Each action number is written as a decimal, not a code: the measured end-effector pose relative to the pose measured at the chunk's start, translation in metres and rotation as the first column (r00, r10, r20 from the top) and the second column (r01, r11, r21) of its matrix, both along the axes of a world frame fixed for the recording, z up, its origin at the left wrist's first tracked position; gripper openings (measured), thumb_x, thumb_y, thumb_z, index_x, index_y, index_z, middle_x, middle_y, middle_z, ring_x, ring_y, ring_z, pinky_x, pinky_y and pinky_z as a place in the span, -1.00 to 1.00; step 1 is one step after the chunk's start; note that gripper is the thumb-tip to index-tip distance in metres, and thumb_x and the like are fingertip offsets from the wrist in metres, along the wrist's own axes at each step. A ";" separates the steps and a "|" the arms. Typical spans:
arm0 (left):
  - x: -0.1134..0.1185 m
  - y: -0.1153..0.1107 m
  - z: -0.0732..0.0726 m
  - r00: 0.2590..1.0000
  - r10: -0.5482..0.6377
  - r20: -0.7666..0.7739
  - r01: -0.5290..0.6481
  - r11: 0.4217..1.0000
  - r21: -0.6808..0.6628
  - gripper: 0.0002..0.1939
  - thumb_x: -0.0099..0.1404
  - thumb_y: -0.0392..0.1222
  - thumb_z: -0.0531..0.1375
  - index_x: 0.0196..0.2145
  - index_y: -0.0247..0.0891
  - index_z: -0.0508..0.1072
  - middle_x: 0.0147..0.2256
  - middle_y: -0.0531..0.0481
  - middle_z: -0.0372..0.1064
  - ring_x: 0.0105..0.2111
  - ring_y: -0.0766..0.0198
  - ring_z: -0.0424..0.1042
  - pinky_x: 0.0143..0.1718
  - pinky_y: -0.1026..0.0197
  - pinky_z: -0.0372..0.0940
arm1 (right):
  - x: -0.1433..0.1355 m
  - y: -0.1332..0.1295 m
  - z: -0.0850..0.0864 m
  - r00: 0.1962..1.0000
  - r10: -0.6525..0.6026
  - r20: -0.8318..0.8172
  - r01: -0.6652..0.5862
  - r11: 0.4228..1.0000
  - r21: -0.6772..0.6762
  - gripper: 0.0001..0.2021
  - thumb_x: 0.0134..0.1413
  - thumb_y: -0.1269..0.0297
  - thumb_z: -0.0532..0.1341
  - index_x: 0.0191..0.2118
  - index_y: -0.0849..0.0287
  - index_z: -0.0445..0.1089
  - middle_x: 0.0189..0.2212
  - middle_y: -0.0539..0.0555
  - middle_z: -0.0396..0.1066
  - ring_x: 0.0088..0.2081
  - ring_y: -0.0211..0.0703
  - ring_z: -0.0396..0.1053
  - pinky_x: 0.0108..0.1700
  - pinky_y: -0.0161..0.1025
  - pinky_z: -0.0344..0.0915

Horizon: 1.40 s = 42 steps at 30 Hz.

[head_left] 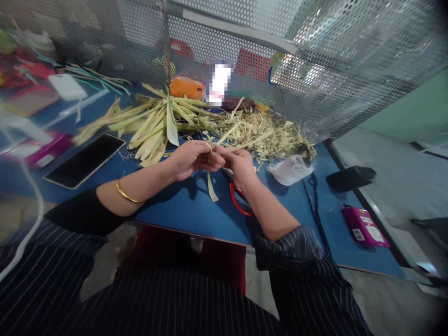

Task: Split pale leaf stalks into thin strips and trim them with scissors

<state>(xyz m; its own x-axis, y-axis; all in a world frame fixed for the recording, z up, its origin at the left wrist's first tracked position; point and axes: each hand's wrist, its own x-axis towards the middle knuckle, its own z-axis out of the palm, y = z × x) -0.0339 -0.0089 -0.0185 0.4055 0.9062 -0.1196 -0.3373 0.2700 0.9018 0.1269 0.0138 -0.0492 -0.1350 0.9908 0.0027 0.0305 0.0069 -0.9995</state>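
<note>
Over the blue table (196, 214), the left hand (196, 161) and right hand (241, 170) meet, fingers curled and nearly closed — both pinching a pale leaf strip (212, 187), its tail dangling near the red-handled scissors (238, 205).

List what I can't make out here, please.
All in the head view:
Pale strip: its path between left hand and right hand, which cover it.
Red-handled scissors: blade tips, behind the hands.
White upright item: details, pixelated.
Magenta box: lettering, too small.
White cable: lower end, cut off at left.
</note>
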 end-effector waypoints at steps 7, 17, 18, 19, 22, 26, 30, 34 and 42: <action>-0.006 0.006 0.001 0.998 -0.063 -0.002 0.063 0.998 -0.025 -0.74 0.33 -0.30 0.05 -0.34 -0.42 0.52 -0.46 -0.15 0.52 -0.49 0.28 0.51 -0.46 0.31 0.40 | 0.017 -0.001 0.021 0.834 0.046 0.550 -0.078 0.996 0.035 -0.55 0.01 -0.05 0.21 -0.68 0.19 0.31 -0.84 -0.09 0.11 -0.74 -0.38 0.07 -0.62 -0.34 -0.02; -0.005 0.002 0.007 0.987 -0.055 -0.150 0.062 0.997 0.038 -0.76 0.31 -0.21 0.12 -0.36 -0.40 0.53 -0.42 -0.17 0.55 -0.46 0.25 0.53 -0.45 0.29 0.40 | 0.015 -0.003 0.024 0.986 0.154 -0.067 -0.155 0.988 0.001 -0.64 -0.06 -0.06 0.30 -0.51 0.18 0.41 -0.60 -0.06 0.26 -0.57 -0.38 0.14 -0.51 -0.34 0.09; -0.004 0.002 0.006 0.985 -0.075 -0.159 0.083 0.996 0.043 -0.76 0.31 -0.19 0.13 -0.35 -0.40 0.54 -0.41 -0.18 0.55 -0.45 0.24 0.54 -0.44 0.28 0.41 | 0.014 -0.002 0.021 0.978 0.153 -0.141 -0.161 0.986 -0.051 -0.65 -0.10 -0.04 0.33 -0.51 0.18 0.40 -0.60 -0.07 0.24 -0.58 -0.39 0.12 -0.52 -0.35 0.06; -0.004 0.002 0.005 0.982 -0.096 -0.164 0.104 0.994 0.041 -0.76 0.30 -0.18 0.14 -0.35 -0.40 0.54 -0.40 -0.18 0.55 -0.44 0.23 0.54 -0.43 0.28 0.41 | 0.013 -0.002 0.019 0.969 0.138 -0.204 -0.159 0.983 -0.093 -0.66 -0.13 -0.02 0.36 -0.51 0.18 0.40 -0.61 -0.09 0.22 -0.59 -0.40 0.09 -0.53 -0.35 0.05; -0.005 0.002 0.003 0.976 -0.146 -0.164 0.148 0.989 0.001 -0.81 0.27 -0.24 0.16 -0.34 -0.39 0.55 -0.40 -0.18 0.56 -0.43 0.22 0.55 -0.41 0.28 0.42 | 0.010 -0.002 0.015 0.949 0.077 -0.306 -0.126 0.982 -0.142 -0.72 -0.18 0.08 0.40 -0.49 0.17 0.40 -0.62 -0.12 0.20 -0.59 -0.41 0.09 -0.53 -0.36 0.06; -0.007 0.003 0.003 0.975 -0.197 -0.103 0.188 0.978 -0.093 -0.79 0.27 -0.32 0.11 -0.35 -0.40 0.55 -0.38 -0.18 0.56 -0.42 0.25 0.55 -0.43 0.32 0.42 | 0.004 -0.006 0.016 0.963 -0.040 -0.266 0.041 0.999 0.001 -0.80 -0.19 0.20 0.39 -0.47 0.17 0.41 -0.65 -0.13 0.22 -0.58 -0.38 0.13 -0.51 -0.34 0.07; -0.008 0.004 0.004 0.976 -0.191 -0.104 0.178 0.976 -0.127 -0.78 0.27 -0.32 0.09 -0.33 -0.41 0.55 -0.35 -0.20 0.56 -0.41 0.25 0.55 -0.42 0.32 0.42 | 0.001 -0.007 0.016 0.982 -0.117 -0.145 0.132 0.986 0.103 -0.80 -0.17 0.18 0.36 -0.45 0.20 0.44 -0.61 -0.08 0.33 -0.54 -0.35 0.23 -0.42 -0.32 0.17; -0.007 0.004 0.005 0.978 -0.141 -0.156 0.122 0.985 -0.122 -0.78 0.26 -0.34 0.09 -0.33 -0.42 0.55 -0.37 -0.20 0.56 -0.42 0.25 0.55 -0.42 0.33 0.43 | 0.003 -0.003 0.009 0.991 -0.123 -0.047 0.128 0.987 0.098 -0.77 -0.12 0.14 0.32 -0.53 0.20 0.38 -0.62 -0.06 0.35 -0.51 -0.32 0.27 -0.38 -0.29 0.21; -0.012 0.009 0.007 0.991 -0.132 -0.010 0.126 0.962 -0.242 -0.71 0.33 -0.34 0.03 -0.31 -0.45 0.55 -0.39 -0.22 0.56 -0.43 0.27 0.55 -0.43 0.36 0.45 | 0.005 -0.003 0.010 0.962 0.146 0.229 -0.173 0.980 0.101 -0.65 0.09 0.05 0.16 -0.58 0.16 0.22 -0.65 -0.11 0.16 -0.57 -0.37 0.07 -0.47 -0.33 0.03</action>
